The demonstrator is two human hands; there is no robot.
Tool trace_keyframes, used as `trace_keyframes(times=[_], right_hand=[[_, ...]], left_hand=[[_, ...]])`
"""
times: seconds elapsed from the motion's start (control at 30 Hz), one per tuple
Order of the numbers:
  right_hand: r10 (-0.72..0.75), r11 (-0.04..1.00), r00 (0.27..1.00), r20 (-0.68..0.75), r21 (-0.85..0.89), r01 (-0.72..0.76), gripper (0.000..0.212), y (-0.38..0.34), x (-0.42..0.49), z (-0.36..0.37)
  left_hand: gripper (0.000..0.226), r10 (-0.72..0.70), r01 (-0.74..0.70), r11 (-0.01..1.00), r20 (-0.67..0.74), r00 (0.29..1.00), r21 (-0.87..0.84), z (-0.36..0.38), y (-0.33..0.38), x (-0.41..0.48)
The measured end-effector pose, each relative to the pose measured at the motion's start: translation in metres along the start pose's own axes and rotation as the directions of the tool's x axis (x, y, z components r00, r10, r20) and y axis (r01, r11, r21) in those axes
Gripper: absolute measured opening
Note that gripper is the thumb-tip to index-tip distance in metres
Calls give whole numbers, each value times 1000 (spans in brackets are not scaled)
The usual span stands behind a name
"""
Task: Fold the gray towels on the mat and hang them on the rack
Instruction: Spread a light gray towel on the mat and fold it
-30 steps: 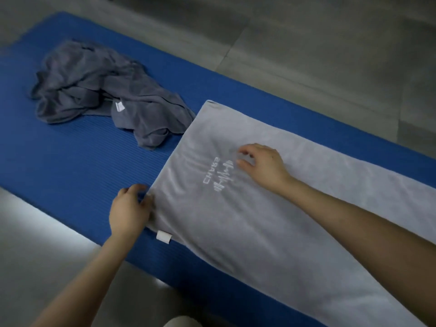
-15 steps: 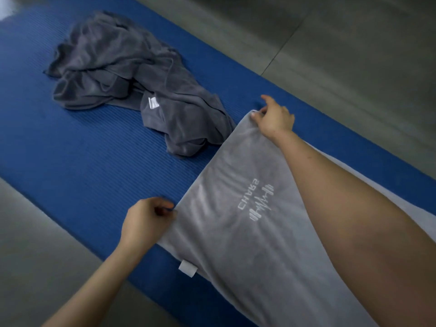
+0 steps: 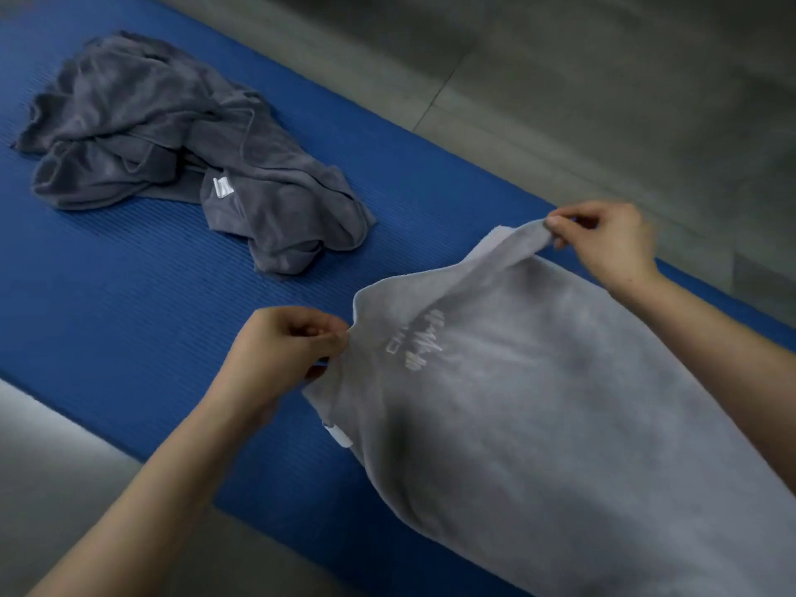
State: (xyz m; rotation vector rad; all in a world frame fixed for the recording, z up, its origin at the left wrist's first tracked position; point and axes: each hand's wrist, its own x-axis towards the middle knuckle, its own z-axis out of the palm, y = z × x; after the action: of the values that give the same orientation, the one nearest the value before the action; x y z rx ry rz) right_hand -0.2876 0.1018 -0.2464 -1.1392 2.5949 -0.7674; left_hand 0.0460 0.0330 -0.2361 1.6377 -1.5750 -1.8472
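A light gray towel (image 3: 538, 402) with a white embroidered logo lies lengthwise on the blue mat (image 3: 129, 316), running off the right edge of view. My left hand (image 3: 280, 355) pinches its near corner. The far corner is pinched by my right hand (image 3: 607, 243), and the towel's end edge is lifted off the mat between the two hands. A white tag hangs from the near edge below my left hand. A darker gray towel (image 3: 172, 140) lies crumpled at the mat's far left.
Gray tiled floor (image 3: 560, 79) runs beyond the mat's far edge, and pale floor (image 3: 51, 467) shows at the near left. No rack is in view.
Both hands have raised the towel's end edge off the mat and drawn it to the right; the logo now creases. Earlier the towel lay flat, and my right hand moved from its middle to the far corner.
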Motion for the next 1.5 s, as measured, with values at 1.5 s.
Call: trace_keyframes(times=[1.5], right_hand=[[764,644,640,73,-28,-765,38,370,-425,-184]], left_hand=[[31,298,-767,-207,786,542,607,664,-8,-118]])
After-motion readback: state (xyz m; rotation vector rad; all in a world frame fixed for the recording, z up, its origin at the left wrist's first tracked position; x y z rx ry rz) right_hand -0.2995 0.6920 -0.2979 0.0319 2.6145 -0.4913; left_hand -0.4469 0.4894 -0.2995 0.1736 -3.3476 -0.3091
